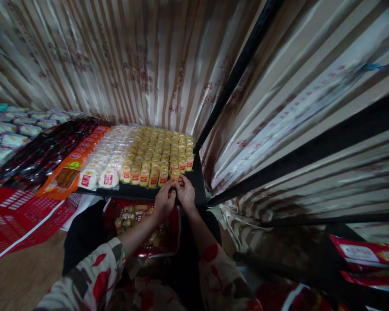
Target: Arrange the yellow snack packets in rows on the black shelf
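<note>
My left hand [165, 198] and my right hand [185, 192] meet at the front edge of a black shelf [199, 179]. Their fingertips close on a small yellow wrapped snack [175, 174] with a red label, at the front of its row. Several rows of the same yellow snacks [155, 149] stand packed together behind and to the left. White wrapped snacks [108, 176] with red labels line up to their left. Below, between my legs, a red basket [178, 233] holds more yellow packets [139, 214]. My forearms partly cover it.
Further left lie an orange packet [65, 170], dark shiny packets [48, 149] and white packets [11, 140]. A second red basket [22, 220] stands at the left. Pleated curtains [132, 65] and black poles [243, 60] border the shelf. Red packages [363, 252] lie at the lower right.
</note>
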A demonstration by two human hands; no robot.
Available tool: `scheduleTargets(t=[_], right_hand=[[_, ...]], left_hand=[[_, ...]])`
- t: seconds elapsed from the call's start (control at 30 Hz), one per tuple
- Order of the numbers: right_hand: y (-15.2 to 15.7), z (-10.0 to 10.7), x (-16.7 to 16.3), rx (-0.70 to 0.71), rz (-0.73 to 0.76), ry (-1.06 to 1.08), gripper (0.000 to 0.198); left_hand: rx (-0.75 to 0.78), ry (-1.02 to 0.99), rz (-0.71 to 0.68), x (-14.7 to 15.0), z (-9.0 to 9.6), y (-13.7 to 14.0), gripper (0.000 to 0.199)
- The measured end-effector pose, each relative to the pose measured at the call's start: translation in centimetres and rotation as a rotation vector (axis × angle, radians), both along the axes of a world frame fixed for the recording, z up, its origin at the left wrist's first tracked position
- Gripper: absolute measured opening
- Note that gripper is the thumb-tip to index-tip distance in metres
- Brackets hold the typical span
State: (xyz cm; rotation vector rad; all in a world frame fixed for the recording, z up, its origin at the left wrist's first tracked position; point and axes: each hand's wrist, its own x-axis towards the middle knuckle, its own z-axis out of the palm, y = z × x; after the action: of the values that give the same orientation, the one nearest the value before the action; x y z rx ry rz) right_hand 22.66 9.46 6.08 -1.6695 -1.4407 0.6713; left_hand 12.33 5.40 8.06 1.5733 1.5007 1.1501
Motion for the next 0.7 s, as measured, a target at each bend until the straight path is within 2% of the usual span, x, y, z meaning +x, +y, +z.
scheduleTargets(t=[0.27, 0.57, 0.7], right_hand=[[0.7, 0.3, -1.0, 0.024, 0.035, -0.029, 0.039], [0.8, -0.1, -1.6, 0.052, 0.002, -0.110, 0.040], [1.0, -0.6, -1.5, 0.073, -0.003, -0.149, 0.040]], left_hand=[[0.013, 0.002, -0.006, -0.2, -1.5, 0.6, 0.037], [-0.085, -0.001, -0.073, -0.9, -0.2, 0.8, 0.039], [-0.079, -0.018, -0.091, -0.9, -0.4, 0.8, 0.041]])
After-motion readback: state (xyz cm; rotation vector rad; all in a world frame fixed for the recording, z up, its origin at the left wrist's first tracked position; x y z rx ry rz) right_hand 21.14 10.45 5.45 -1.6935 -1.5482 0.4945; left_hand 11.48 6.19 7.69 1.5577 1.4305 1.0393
